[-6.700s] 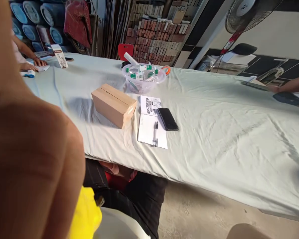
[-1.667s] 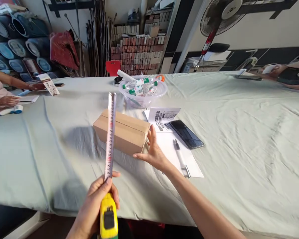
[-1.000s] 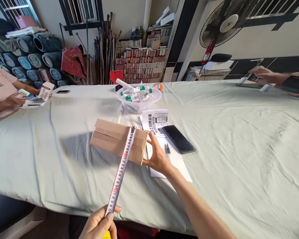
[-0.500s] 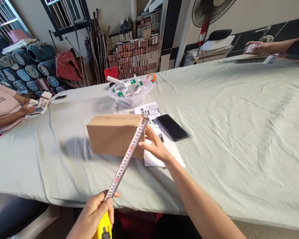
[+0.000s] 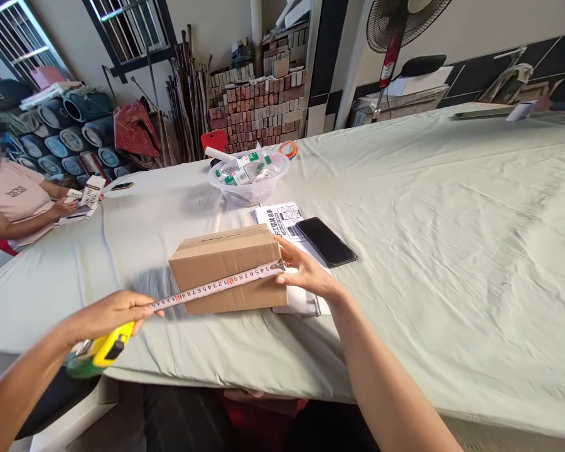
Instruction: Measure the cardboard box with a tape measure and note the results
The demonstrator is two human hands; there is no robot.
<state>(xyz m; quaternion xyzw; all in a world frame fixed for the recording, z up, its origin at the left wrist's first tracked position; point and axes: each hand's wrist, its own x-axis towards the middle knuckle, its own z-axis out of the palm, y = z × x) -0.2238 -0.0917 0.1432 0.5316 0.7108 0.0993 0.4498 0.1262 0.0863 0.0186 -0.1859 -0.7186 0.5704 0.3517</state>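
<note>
A brown cardboard box (image 5: 216, 267) lies on the cloth-covered table in front of me, at a slight angle. My left hand (image 5: 115, 314) pinches the white blade of a tape measure (image 5: 110, 345), whose yellow case hangs below the fingers. Across the front face of the box runs the drawn-out blade, its metal end at the right edge. My right hand (image 5: 308, 270) grips that right end, with the thumb by the blade's tip and the other fingers behind the side, partly hidden.
Beyond the box are a printed sheet (image 5: 285, 220), a black phone (image 5: 327, 242), a clear basin (image 5: 247, 194) of plastic bottles and an orange tape roll (image 5: 288, 149). A person (image 5: 21, 201) sits at the far left holding a small box. A fan (image 5: 390, 59) stands behind the table.
My left hand has moved left and up, swinging the blade from a steep slant to nearly level along the box. The box has turned and tilted slightly towards me, and the right hand has shifted a little.
</note>
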